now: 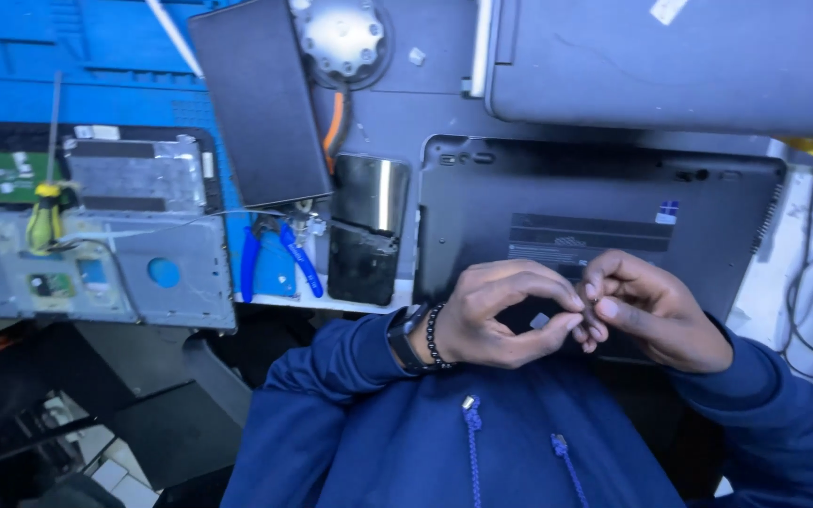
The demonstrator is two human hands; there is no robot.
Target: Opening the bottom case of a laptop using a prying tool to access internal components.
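My left hand [505, 315] and my right hand [651, 315] meet over the near edge of a dark grey laptop [595, 202] lying bottom side up. The fingertips of both hands pinch together around something very small; I cannot make out what it is. A small pale square shows in the gap under my left fingers. A black watch and a bead bracelet [416, 339] sit on my left wrist. Blue sleeves cover both arms.
Left of the laptop stand a shiny black rectangular part [367, 230], blue-handled pliers [279, 254], a dark flat panel [258, 99] and an opened silver chassis [96, 273] with a yellow-green screwdriver [46, 212]. A second grey laptop [679, 61] lies at the back right. Cables hang at the right.
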